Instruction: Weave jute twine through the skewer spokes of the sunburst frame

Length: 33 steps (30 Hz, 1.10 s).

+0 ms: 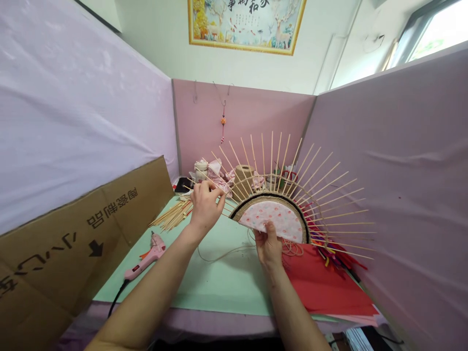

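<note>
My right hand point(268, 244) grips a half-round panel point(276, 219) by its straight lower edge, thumb on the front. The panel is white with small red spots, bordered by tan cord and a black band. Thin wooden sticks point(271, 153) fan out from its curved edge like rays. Thin brown twine point(270, 175) runs in an arc across the sticks. At the left end of the fan, my left hand point(206, 204) is closed in a pinch on the twine, among the leftmost sticks; the fingertips partly hide it. A slack length of the twine loops over the green tabletop below.
A pink glue gun point(148, 256) and a bundle of loose sticks point(173, 214) lie at left, beside a cardboard sheet point(91, 234). Red sheets point(329, 287) and colourful fuzzy strips point(334, 251) lie at right. A twine spool point(243, 178) and a white jar point(201, 170) stand behind.
</note>
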Motion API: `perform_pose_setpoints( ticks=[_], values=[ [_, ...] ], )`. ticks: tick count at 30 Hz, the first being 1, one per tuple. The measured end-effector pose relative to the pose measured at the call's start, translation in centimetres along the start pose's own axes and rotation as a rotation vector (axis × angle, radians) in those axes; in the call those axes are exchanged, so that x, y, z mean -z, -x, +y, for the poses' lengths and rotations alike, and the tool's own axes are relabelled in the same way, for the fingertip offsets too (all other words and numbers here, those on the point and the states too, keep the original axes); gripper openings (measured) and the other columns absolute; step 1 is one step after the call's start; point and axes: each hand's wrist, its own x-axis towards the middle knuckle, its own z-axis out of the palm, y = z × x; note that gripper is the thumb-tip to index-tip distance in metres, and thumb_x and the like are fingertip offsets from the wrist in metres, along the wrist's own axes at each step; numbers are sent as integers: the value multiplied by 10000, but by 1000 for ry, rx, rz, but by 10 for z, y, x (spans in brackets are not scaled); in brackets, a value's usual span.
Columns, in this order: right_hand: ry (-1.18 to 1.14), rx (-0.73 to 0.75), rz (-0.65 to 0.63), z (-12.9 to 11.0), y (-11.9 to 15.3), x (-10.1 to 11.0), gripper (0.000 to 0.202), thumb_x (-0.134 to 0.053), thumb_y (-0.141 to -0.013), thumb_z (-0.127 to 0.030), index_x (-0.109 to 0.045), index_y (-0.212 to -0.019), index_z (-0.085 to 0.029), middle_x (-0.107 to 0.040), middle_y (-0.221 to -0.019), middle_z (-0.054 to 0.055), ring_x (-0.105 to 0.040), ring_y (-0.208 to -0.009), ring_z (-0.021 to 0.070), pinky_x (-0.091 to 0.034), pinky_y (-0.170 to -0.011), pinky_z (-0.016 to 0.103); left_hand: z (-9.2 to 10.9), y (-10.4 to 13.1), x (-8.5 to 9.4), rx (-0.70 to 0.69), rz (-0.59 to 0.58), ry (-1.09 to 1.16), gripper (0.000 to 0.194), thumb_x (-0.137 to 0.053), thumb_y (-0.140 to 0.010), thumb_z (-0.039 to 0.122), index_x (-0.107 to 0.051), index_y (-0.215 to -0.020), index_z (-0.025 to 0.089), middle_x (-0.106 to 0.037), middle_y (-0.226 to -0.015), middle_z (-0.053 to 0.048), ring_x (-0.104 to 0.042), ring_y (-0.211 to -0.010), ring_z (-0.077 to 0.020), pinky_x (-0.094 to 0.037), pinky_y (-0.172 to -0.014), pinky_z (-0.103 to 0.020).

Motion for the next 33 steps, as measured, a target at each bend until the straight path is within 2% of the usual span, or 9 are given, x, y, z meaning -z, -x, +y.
perform_pose_setpoints(
  ticks=[3,6,10,14,18,23,26,28,33],
  values=[
    [-17,2,8,-1,0,0,359,-798,-604,-259,-621,-916,-237,-707,-811,-75,-664,-738,90,-580,-667,218,-4,6,5,-1,33,60,144,-579,-834,294,-705,-875,237,-547,-975,-88,-442,-966,-260,-356,-817,-400],
    [-28,13,20,-2,-2,-1,392,-799,-604,-258,-619,-952,-247,-711,-843,-74,-668,-756,91,-583,-666,216,-7,17,10,75,168,147,176,-566,-838,265,-649,-985,214,-544,-1003,-86,-464,-978,-242,-370,-870,-400],
    [-26,10,20,-3,-3,0,372,-799,-605,-262,-621,-931,-237,-713,-837,-69,-669,-745,93,-587,-660,217,-7,39,6,212,290,235,88,-581,-812,250,-554,-876,196,-557,-922,-62,-489,-946,-229,-379,-880,-400],
    [-2,15,-1,-3,-4,2,374,-782,-634,-277,-612,-966,-249,-710,-866,-79,-668,-768,83,-584,-673,203,-4,54,-8,421,201,426,194,-611,-787,311,-525,-926,206,-574,-951,-50,-527,-949,-217,-394,-883,-394],
    [19,27,-6,-3,-5,4,392,-779,-641,-284,-598,-988,-258,-709,-874,-82,-668,-782,79,-584,-694,206,0,53,-18,554,73,861,179,-541,-836,347,-547,-931,196,-603,-954,-50,-566,-948,-185,-415,-888,-359],
    [37,27,-8,-4,-4,3,384,-771,-648,-286,-597,-990,-256,-713,-884,-77,-669,-798,83,-585,-704,211,6,46,-14,746,-45,1368,192,-613,-773,323,-557,-887,179,-585,-850,-14,-582,-719,-120,-442,-640,-252],
    [13,21,-17,-4,-3,1,372,-774,-642,-270,-606,-972,-244,-717,-873,-67,-674,-781,87,-588,-693,214,7,45,-11,759,-28,1397,178,-662,-724,271,-577,-840,165,-552,-744,19,-427,-527,-49,-304,-497,-202],
    [1,8,-21,-5,-3,1,357,-776,-641,-267,-610,-956,-242,-717,-857,-75,-674,-767,80,-586,-692,204,7,46,-10,758,-21,1347,160,-676,-708,250,-601,-817,160,-530,-698,29,-359,-516,-48,-264,-489,-207],
    [-27,-26,-12,-5,-3,1,341,-780,-638,-257,-613,-935,-236,-720,-845,-78,-675,-759,80,-586,-678,196,2,49,-12,782,-25,1259,191,-712,-678,301,-651,-804,171,-541,-686,20,-400,-579,-79,-281,-527,-223]
  ],
)
